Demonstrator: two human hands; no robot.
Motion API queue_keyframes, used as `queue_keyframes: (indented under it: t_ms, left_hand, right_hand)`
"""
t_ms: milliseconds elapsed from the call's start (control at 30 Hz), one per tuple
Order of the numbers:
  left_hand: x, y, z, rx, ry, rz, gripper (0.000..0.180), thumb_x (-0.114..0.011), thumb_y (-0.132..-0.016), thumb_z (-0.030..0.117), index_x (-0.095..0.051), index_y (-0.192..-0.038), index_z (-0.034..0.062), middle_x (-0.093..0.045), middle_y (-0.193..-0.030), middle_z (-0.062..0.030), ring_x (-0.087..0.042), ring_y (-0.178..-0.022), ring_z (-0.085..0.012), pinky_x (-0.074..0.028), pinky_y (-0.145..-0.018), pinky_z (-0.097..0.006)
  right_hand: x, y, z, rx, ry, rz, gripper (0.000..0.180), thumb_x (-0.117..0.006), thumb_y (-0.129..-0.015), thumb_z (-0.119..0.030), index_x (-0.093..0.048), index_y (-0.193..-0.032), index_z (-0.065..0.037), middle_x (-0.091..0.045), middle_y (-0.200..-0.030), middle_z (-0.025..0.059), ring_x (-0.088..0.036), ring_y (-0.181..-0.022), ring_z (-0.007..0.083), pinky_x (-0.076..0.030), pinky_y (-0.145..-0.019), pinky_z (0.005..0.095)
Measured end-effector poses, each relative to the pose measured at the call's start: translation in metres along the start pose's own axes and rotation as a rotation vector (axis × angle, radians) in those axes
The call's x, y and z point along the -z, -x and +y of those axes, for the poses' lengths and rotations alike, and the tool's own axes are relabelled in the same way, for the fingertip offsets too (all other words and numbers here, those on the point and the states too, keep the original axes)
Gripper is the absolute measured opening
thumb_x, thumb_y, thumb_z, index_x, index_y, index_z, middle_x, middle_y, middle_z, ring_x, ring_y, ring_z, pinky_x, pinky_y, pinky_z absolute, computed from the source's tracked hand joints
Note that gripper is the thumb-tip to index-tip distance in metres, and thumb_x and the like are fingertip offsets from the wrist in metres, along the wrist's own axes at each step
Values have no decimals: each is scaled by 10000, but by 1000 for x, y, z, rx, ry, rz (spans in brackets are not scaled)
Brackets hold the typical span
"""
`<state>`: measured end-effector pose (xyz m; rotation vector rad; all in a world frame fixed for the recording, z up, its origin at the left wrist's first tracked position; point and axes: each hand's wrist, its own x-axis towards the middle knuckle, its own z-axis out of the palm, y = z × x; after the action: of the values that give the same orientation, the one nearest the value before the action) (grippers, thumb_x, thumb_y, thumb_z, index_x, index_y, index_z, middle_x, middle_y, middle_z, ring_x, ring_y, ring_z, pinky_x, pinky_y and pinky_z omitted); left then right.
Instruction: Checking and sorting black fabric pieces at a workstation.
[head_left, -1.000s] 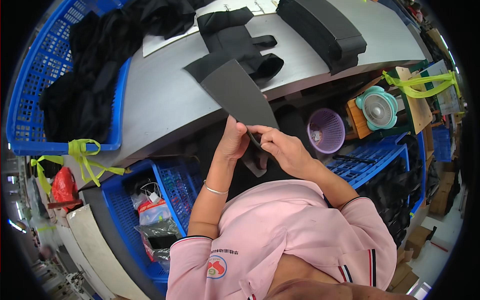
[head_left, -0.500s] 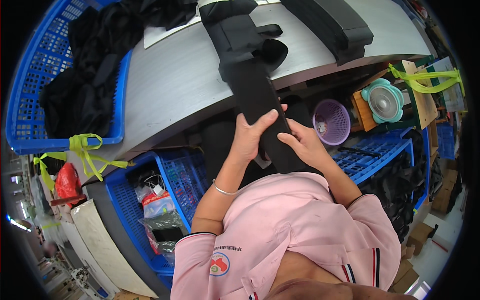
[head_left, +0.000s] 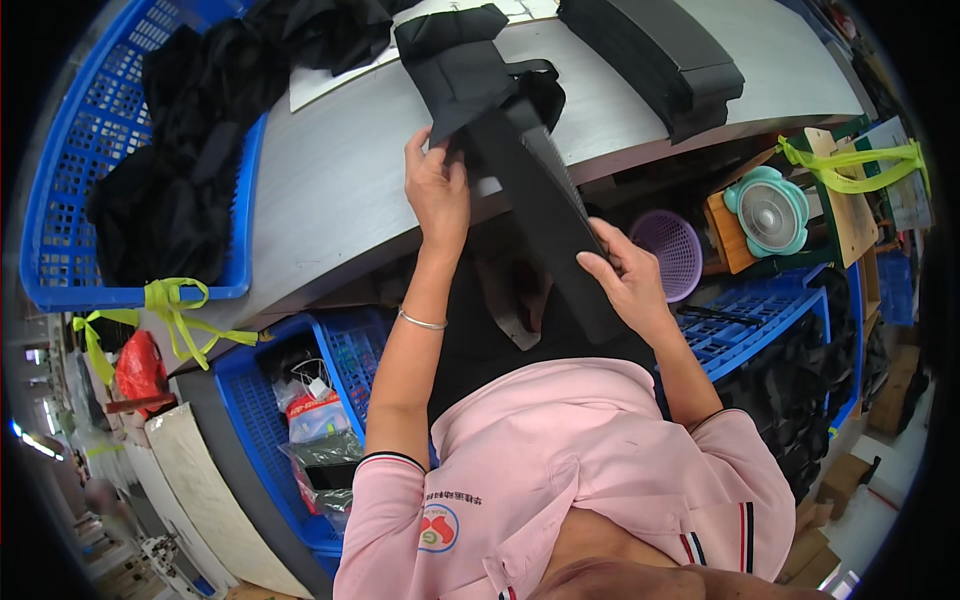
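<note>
A long, flat black fabric strip [head_left: 545, 220] slants from the table edge down toward my lap. My right hand [head_left: 630, 278] grips its right edge low down, thumb on top and fingers underneath. At its far end the strip meets a wider black fabric piece [head_left: 452, 75] with a strap loop [head_left: 540, 85], which lies on the grey table [head_left: 335, 150]. My left hand [head_left: 437, 195] has its fingers closed at the near left corner of that wider piece, pinching the fabric; the fingertips are partly hidden.
A stack of black strips [head_left: 650, 60] lies at the table's far right. At the left a blue basket [head_left: 240, 220] holds black fabric. Below the table are another blue basket [head_left: 245, 430], a purple bin [head_left: 668, 250], a turquoise fan [head_left: 768, 208] and a blue crate [head_left: 740, 330].
My left hand has left the strip's middle and moved up and left to the wider piece's corner. My right hand has stayed on the strip, shifting slightly right.
</note>
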<state>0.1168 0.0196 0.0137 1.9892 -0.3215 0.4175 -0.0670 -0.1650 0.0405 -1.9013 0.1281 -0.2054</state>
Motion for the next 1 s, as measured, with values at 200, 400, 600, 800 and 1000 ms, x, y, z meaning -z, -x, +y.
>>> queue_keyframes:
  t_ms: [200,400,600,800,1000]
  left_hand:
    - [3,-7,25,-213,-100,-28,372,-527,-715,-114,-698,-1035,-35,-559,-1412,-113,-675,-823,-293,-534,-713,-349]
    - [7,9,63,-595,2,-320,215,-603,-678,-40,-682,-872,7,-589,-1398,-48,-633,-799,-255,-528,-663,-359]
    - [26,47,88,-493,106,-476,447,-640,-690,-58,-712,-1115,63,-575,-1408,-80,-634,-878,-197,-538,-709,-280]
    - [39,76,60,-271,84,-171,754,-662,-709,-48,-483,-1433,66,-363,-1535,-174,-446,-1335,-299,-463,-978,-358]
    - [14,65,71,-209,-36,98,752,-703,-729,-47,-482,-1436,84,-401,-1479,-144,-522,-1163,-230,-479,-849,-315]
  right_hand:
    - [-4,-25,-18,229,495,-37,455,-638,-909,-86,-517,-1346,-48,-688,-987,200,-678,-828,378,-544,-674,418]
    - [-27,-54,-22,294,678,90,375,-651,-863,-110,-570,-1222,-43,-663,-845,161,-654,-723,380,-499,-581,470]
    - [-34,-94,44,441,120,84,136,-656,-819,-91,-582,-920,-38,-610,-845,111,-623,-814,269,-484,-680,383]
    - [-36,-98,1,-196,-720,141,321,-627,-947,-155,-591,-1231,-8,-634,-1177,54,-594,-1059,138,-492,-906,304]
    - [-45,-89,-21,-233,-957,190,355,-634,-963,-176,-573,-1277,-24,-625,-1218,72,-601,-1106,162,-503,-952,329]
